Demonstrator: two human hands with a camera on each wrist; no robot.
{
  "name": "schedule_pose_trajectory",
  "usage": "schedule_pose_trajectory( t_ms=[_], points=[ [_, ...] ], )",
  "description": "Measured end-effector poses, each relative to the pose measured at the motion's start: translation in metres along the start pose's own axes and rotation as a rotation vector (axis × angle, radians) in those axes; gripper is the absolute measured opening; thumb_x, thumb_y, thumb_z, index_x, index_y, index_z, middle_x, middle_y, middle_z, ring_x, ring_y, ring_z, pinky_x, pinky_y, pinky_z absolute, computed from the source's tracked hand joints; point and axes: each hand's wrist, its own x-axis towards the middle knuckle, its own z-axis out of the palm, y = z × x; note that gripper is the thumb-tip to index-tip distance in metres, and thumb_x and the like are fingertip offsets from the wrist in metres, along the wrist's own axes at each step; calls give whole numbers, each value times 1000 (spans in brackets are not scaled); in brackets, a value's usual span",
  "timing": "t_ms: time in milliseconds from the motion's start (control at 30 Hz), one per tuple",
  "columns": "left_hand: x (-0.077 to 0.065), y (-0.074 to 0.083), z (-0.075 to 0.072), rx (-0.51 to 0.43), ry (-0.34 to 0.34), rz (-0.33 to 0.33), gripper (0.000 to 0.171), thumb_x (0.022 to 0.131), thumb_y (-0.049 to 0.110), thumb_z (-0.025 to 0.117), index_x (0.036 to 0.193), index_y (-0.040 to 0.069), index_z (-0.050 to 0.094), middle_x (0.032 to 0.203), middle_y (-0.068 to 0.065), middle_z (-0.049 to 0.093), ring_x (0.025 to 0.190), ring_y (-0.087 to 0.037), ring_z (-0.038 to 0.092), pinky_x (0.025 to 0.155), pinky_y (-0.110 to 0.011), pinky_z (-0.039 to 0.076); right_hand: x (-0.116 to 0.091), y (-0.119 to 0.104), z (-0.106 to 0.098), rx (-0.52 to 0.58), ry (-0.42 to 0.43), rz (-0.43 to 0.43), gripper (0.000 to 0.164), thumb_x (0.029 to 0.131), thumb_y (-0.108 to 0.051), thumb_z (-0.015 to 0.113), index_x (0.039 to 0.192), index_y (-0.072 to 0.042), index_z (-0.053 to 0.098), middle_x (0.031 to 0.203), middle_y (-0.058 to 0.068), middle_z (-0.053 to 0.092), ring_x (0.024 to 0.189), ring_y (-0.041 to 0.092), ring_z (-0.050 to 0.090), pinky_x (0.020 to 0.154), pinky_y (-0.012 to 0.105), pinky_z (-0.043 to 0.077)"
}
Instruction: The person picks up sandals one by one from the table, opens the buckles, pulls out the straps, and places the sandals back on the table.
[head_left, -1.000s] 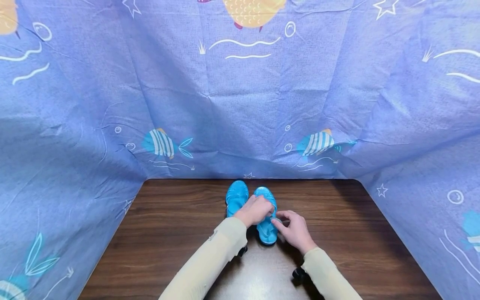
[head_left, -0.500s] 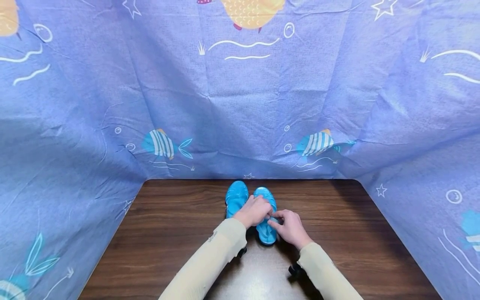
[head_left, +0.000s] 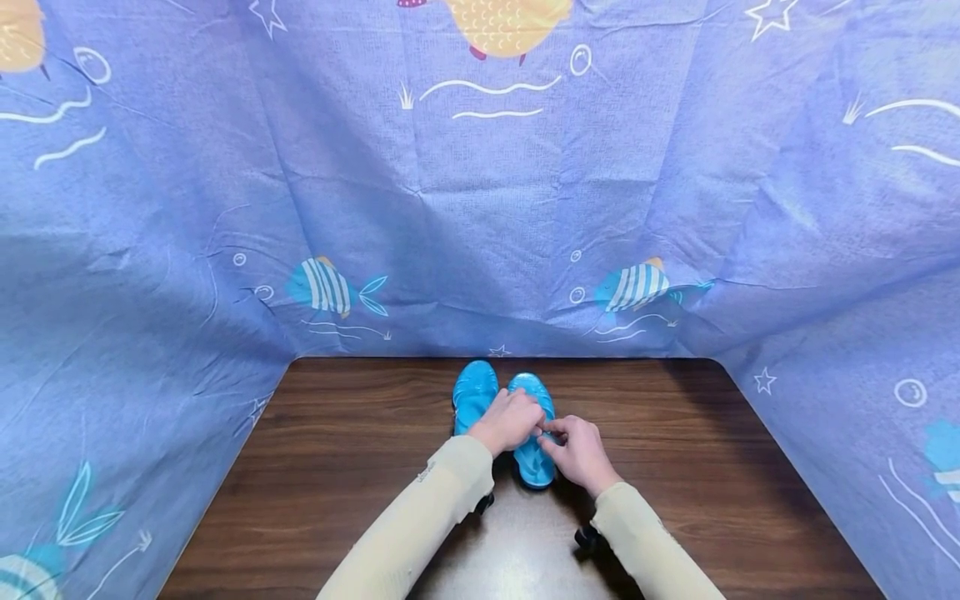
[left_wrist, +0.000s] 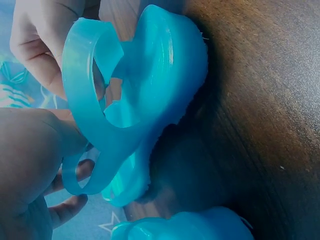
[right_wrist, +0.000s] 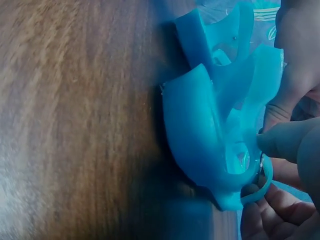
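Two bright blue jelly sandals lie side by side: the left sandal (head_left: pixel 475 387) and the right sandal (head_left: pixel 535 471), both toes away from me. My left hand (head_left: pixel 510 421) reaches over the right sandal and pinches its ankle strap (left_wrist: pixel 77 75). Facing it from the right, my right hand (head_left: pixel 581 454) pinches the same strap near a small metal buckle (right_wrist: pixel 261 163), thumb and fingertips close together. A thin strap loop (right_wrist: pixel 268 175) curves out between the fingers in the right wrist view. Fingers partly cover the buckle, so whether it is fastened cannot be told.
The sandals stand at the far middle of a dark brown wooden table (head_left: pixel 360 467). Behind and at both sides hangs a blue cloth (head_left: pixel 480 217) with printed fish. Black wrist mounts (head_left: pixel 587 537) sit under the cream sleeves (head_left: pixel 420 521).
My right hand has moved slightly left and up to the strap, its fingertips meeting those of the left hand. The left hand and both sandals have stayed about where they were.
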Motion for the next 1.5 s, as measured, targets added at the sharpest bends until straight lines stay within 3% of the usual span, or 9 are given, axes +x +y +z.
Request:
schedule_pose_trajectory(
  t_ms=[333, 667, 1500],
  points=[
    [0, 0, -1, -38, -11, -22, 13, 103, 32, 69, 99, 29, 80, 109, 10, 71, 100, -18, 56, 93, -40, 49, -4, 3, 1, 32, 82, -63, 15, 81, -13, 89, 95, -9, 85, 88, 2, 78, 75, 16, 72, 67, 31, 56],
    [-1, -1, -1, -17, 35, -6, 13, 103, 33, 68, 101, 28, 81, 112, 9, 72, 103, -18, 58, 90, -39, 49, -3, 4, -4, 42, 59, 4, 14, 83, -17, 89, 95, -10, 86, 92, 3, 81, 81, 20, 77, 71, 36, 61],
    [3, -5, 0, -21, 63, 7, 10, 102, 31, 70, 103, 28, 79, 111, 10, 72, 105, -18, 60, 90, -40, 49, -3, 6, -9, 53, 56, -7, 18, 84, -20, 89, 98, -9, 86, 93, 3, 82, 85, 20, 78, 73, 38, 60]
  ],
)
